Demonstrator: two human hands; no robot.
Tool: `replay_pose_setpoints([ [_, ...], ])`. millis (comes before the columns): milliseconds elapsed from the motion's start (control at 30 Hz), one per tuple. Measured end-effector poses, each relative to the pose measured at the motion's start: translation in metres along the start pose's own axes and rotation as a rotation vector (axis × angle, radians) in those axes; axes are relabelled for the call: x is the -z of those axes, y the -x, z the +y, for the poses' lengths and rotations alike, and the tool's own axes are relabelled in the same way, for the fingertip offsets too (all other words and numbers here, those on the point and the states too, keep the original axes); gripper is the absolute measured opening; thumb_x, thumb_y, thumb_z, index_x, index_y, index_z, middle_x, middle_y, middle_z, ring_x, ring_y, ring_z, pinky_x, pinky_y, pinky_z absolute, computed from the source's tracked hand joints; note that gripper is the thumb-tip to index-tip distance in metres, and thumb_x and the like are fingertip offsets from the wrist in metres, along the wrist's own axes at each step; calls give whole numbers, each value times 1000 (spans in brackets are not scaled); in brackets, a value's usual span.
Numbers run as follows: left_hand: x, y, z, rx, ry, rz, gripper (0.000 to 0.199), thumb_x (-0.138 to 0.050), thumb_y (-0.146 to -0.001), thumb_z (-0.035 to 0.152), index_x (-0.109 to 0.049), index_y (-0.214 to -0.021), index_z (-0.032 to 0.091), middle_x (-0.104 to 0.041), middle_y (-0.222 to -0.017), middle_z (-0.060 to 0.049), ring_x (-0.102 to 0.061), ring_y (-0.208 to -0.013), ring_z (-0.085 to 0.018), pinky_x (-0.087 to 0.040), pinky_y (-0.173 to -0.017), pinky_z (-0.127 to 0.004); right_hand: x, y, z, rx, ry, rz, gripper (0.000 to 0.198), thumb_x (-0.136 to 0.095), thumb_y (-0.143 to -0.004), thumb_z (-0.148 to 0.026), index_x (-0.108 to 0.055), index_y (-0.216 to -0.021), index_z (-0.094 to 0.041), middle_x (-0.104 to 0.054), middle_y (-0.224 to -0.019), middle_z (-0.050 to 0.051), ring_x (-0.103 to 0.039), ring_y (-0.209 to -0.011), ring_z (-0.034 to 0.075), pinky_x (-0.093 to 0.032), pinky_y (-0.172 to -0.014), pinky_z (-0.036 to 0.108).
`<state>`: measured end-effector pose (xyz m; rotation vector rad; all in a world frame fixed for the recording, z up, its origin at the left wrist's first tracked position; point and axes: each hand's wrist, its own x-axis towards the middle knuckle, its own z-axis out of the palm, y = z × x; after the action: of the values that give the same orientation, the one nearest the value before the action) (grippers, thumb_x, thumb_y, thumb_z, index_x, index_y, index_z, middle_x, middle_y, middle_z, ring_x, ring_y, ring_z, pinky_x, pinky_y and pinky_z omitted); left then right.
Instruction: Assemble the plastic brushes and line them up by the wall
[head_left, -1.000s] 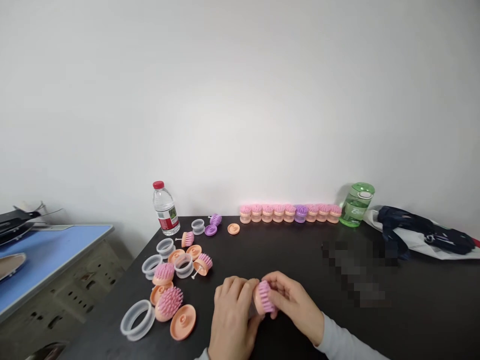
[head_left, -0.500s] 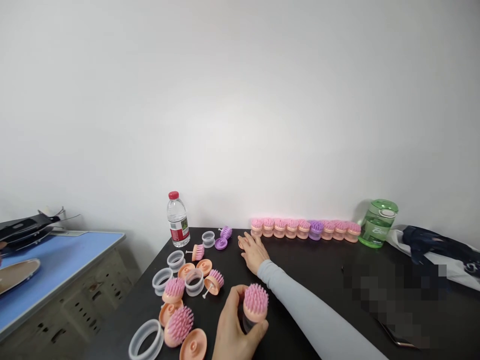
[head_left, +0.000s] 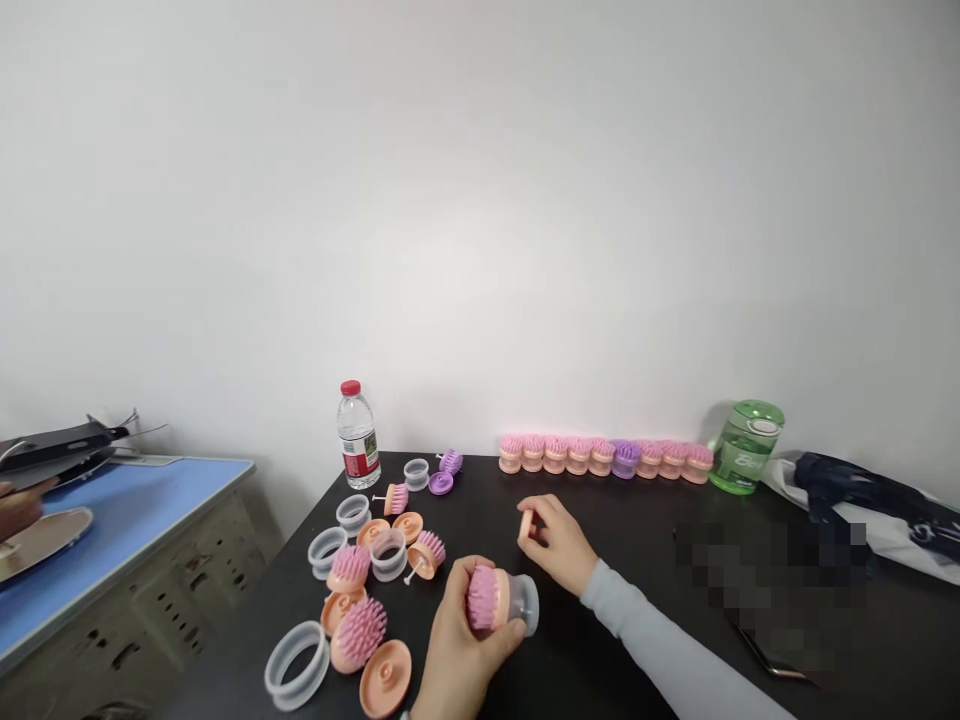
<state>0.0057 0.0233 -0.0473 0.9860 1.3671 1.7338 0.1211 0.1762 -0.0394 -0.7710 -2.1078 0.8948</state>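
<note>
Fingers of our left hand [head_left: 463,645] and right hand [head_left: 564,545] are both gripping, above the black table [head_left: 634,515]. Beyond them we see a row of bristled brushes [head_left: 577,458]; within the left fingers we grasp a sideways pink brush [head_left: 486,600], its clear ring [head_left: 526,603] poking out beside the thumb, and between our right fingertips we pinch a small peach disc [head_left: 526,526].

Probably a small assembly workroom: a matte black worktop [head_left: 472,515] stands against a plain white wall [head_left: 480,220], with translucent plastic rings [head_left: 300,696] and round peach plastic discs [head_left: 385,682] strewn near its left edge, pink-and-purple bristled plastic brushes [head_left: 577,457] lined along its back edge, and a blue-topped table [head_left: 169,500] alongside.
</note>
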Motion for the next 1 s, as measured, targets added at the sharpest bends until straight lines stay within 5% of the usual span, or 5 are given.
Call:
replay_pose_setpoints([
  [200, -14, 9, 3, 138, 298, -107, 58, -93, -49, 35, -59, -94, 21, -60, -75, 4, -52, -67, -12, -39, -63, -23, 32, 70, -29, -82, -552, 91, 32, -65, -85, -48, -47, -90, -22, -65, -105, 10, -66, -94, 24, -52, -89, 44],
  [300, -19, 14, 3, 168, 352, -142, 60, -94, -48, 36, -59, -94, 21, -61, -77, 3, -53, -68, -12, -39, -64, -22, 31, 91, -40, -119, -842, 100, 39, -79, -74, -45, -49, -80, -21, -66, -101, 8, -64, -96, 25, -49, -89, 42],
  [400, -20, 15, 5, 152, 358, -173, 61, -95, -48, 36, -59, -94, 20, -61, -77, 3, -52, -68, -10, -37, -64, -21, 24, 100, -40, -101, -884, 102, 38, -84, -71, -41, -52, -78, -21, -65, -104, 7, -62, -99, 25, -49, -86, 38],
  [667, -18, 17, 10, 135, 306, -207, 64, -93, -52, 39, -55, -100, 22, -59, -77, 4, -49, -67, -10, -34, -61, -21, 18, 102, -36, -32, -731, 9, 58, -85, -68, -44, -60, -117, -24, -61, -109, 8, -61, -107, 28, -48, -95, 43],
  [1000, -14, 17, 13, 117, 206, -277, 56, -92, -53, 39, -56, -93, 20, -56, -73, 4, -41, -65, -9, -29, -59, -22, 39, 105, -40, 144, -228, -8, 50, -77, -78, -37, -64, -125, -26, -62, -120, 11, -60, -111, 30, -47, -98, 46],
])
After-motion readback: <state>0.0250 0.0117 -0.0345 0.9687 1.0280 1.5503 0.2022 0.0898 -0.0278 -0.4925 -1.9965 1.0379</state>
